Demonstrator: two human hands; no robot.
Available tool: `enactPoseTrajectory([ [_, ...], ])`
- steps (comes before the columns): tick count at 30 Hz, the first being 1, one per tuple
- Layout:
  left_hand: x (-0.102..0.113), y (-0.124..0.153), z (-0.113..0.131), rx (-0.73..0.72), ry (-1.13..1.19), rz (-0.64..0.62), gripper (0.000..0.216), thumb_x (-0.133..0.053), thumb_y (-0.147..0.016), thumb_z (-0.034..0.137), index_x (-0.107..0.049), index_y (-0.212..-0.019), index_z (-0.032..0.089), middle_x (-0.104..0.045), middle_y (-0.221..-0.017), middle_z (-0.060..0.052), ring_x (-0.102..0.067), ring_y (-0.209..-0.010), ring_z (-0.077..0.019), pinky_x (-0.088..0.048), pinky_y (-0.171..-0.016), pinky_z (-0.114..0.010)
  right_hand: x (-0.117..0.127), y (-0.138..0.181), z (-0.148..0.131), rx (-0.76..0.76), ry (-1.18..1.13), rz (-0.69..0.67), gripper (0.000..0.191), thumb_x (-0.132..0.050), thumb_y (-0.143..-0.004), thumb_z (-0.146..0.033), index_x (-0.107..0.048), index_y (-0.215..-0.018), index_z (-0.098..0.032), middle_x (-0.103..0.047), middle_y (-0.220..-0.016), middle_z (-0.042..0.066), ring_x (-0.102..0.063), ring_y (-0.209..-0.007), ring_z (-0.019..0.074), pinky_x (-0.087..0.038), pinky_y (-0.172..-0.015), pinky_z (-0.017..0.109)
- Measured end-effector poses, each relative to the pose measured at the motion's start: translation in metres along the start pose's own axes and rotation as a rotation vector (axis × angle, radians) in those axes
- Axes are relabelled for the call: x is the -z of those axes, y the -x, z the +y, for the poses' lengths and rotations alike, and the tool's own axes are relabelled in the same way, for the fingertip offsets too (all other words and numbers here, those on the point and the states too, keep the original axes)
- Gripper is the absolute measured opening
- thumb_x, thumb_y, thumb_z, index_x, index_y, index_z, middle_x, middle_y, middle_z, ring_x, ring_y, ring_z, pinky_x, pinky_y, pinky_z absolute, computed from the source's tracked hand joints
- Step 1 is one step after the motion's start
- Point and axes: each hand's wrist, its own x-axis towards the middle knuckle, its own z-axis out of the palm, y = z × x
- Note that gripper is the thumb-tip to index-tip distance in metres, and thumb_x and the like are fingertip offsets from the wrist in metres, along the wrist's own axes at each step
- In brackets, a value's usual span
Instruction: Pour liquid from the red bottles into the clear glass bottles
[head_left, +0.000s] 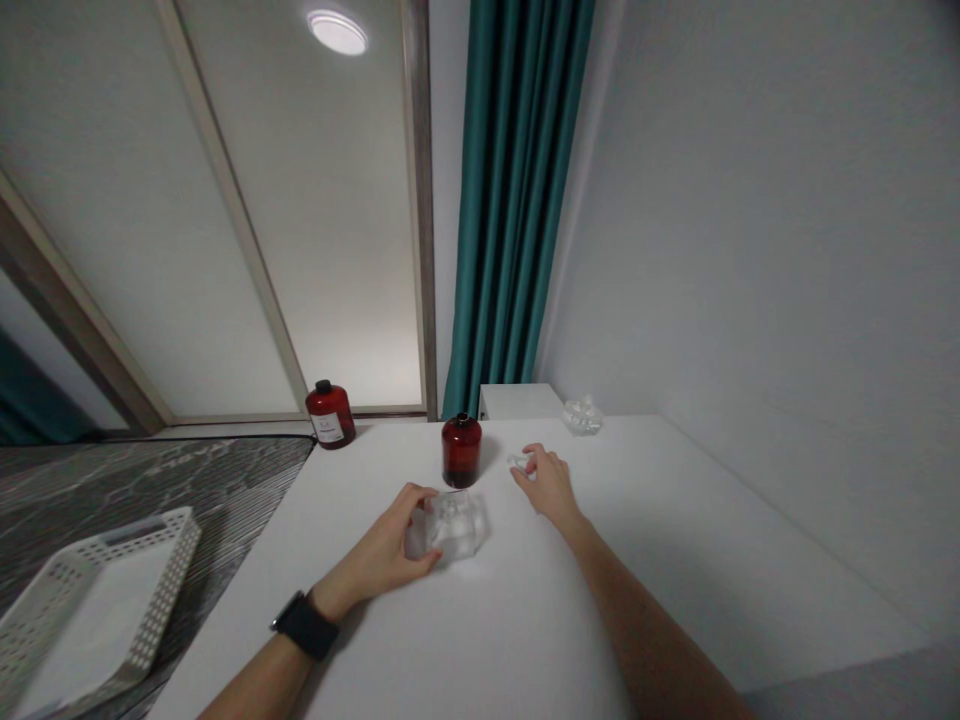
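My left hand point(390, 548) is wrapped round the near side of a clear, faceted glass bottle point(454, 526) that stands on the white table point(525, 620). A black watch sits on that wrist. My right hand point(546, 482) rests further back, its fingertips pinched on a small clear glass piece point(519, 463). Between and behind both hands stands a small dark red bottle point(460, 450) with an open neck.
A larger dark red bottle with a black cap and white label point(330, 415) stands at the table's far left corner. A clear glass object point(583, 415) lies at the far right by the wall. A white perforated tray point(90, 610) rests on the dark patterned surface to the left.
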Motion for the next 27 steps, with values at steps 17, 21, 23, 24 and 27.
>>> enactPoseTrajectory([
  [17, 0.000, 0.002, 0.000, 0.000, 0.023, 0.020, 0.052, -0.069, -0.071, 0.014, -0.053, -0.120, 0.020, -0.057, -0.110, -0.007, -0.057, -0.105, -0.0265, -0.051, -0.086, -0.037, 0.019, 0.020, -0.046, -0.050, -0.591, 0.031, 0.045, -0.063, -0.085, -0.038, -0.050, -0.124, -0.022, -0.069, -0.086, 0.003, -0.067, -0.085, 0.0233, -0.051, -0.084, 0.039],
  [21, 0.000, 0.001, 0.000, 0.008, 0.018, 0.014, 0.052, -0.069, -0.070, 0.016, -0.052, -0.120, 0.020, -0.057, -0.110, -0.007, -0.056, -0.105, -0.0263, -0.051, -0.085, -0.037, 0.018, 0.032, -0.067, -0.054, -0.770, -0.055, 0.038, -0.059, -0.089, -0.041, -0.050, -0.120, -0.023, -0.072, -0.085, 0.003, -0.069, -0.078, 0.0200, -0.055, -0.072, 0.033],
  [23, 0.001, 0.001, 0.001, 0.005, 0.022, 0.012, 0.053, -0.070, -0.071, 0.017, -0.052, -0.121, 0.020, -0.057, -0.110, -0.007, -0.056, -0.105, -0.0265, -0.051, -0.086, -0.037, 0.016, 0.036, -0.074, -0.052, -0.834, -0.095, 0.039, -0.063, -0.087, -0.040, -0.051, -0.120, -0.024, -0.072, -0.086, 0.002, -0.069, -0.078, 0.0195, -0.055, -0.072, 0.033],
  [24, 0.001, 0.002, 0.001, 0.002, 0.025, 0.012, 0.054, -0.071, -0.071, 0.018, -0.052, -0.122, 0.020, -0.057, -0.110, -0.007, -0.056, -0.105, -0.0265, -0.051, -0.086, -0.037, 0.015, 0.037, -0.076, -0.053, -0.868, -0.113, 0.040, -0.065, -0.085, -0.039, -0.051, -0.119, -0.024, -0.071, -0.087, 0.002, -0.069, -0.080, 0.0196, -0.055, -0.074, 0.033],
  [27, 0.001, 0.002, 0.001, -0.007, 0.028, 0.017, 0.055, -0.072, -0.073, 0.019, -0.052, -0.124, 0.021, -0.057, -0.111, -0.007, -0.056, -0.104, -0.0258, -0.051, -0.086, -0.036, 0.013, 0.040, -0.081, -0.066, -0.955, -0.158, 0.043, -0.072, -0.081, -0.036, -0.054, -0.118, -0.025, -0.070, -0.086, 0.001, -0.069, -0.084, 0.0205, -0.054, -0.084, 0.038],
])
